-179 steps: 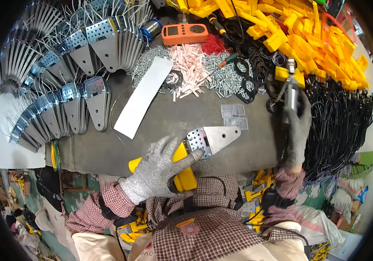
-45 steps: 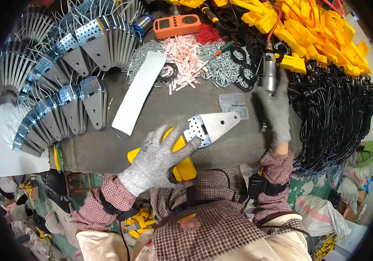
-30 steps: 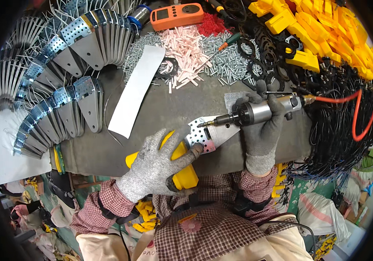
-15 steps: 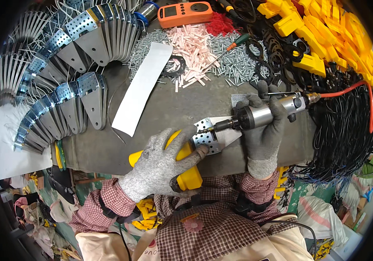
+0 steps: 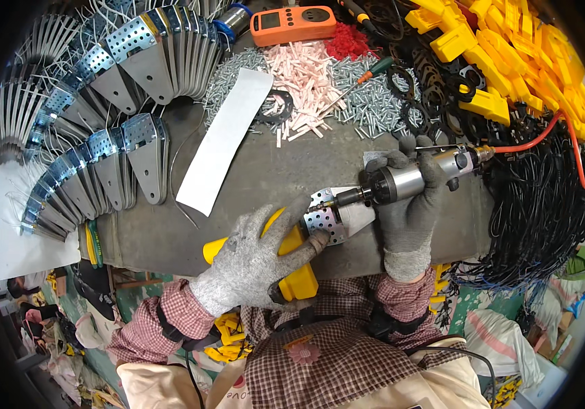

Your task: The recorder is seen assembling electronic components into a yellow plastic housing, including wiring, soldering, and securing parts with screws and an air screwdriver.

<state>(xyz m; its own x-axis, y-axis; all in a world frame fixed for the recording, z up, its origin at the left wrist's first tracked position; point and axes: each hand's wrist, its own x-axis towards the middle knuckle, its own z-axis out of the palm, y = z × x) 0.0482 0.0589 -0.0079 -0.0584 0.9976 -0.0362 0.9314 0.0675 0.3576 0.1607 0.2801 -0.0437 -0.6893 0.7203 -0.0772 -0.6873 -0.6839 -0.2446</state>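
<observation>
My left hand (image 5: 260,262), in a grey knit glove, presses a yellow plastic block (image 5: 297,276) and a perforated metal bracket (image 5: 337,219) down at the front edge of the bench. My right hand (image 5: 410,204), also gloved, grips a silver pneumatic screwdriver (image 5: 408,180) lying nearly level, its bit tip touching the perforated end of the bracket. An orange air hose (image 5: 551,140) runs from the tool's rear to the right.
Rows of metal brackets (image 5: 112,146) fan out at the left. A white strip (image 5: 226,140), screws (image 5: 364,102), pink plugs (image 5: 303,75), an orange meter (image 5: 292,24), yellow parts (image 5: 511,54) and black cables (image 5: 538,211) surround the work spot.
My right hand picked up the screwdriver from the right, swung it level and brought its bit onto the bracket. My left hand kept holding the yellow block and bracket.
</observation>
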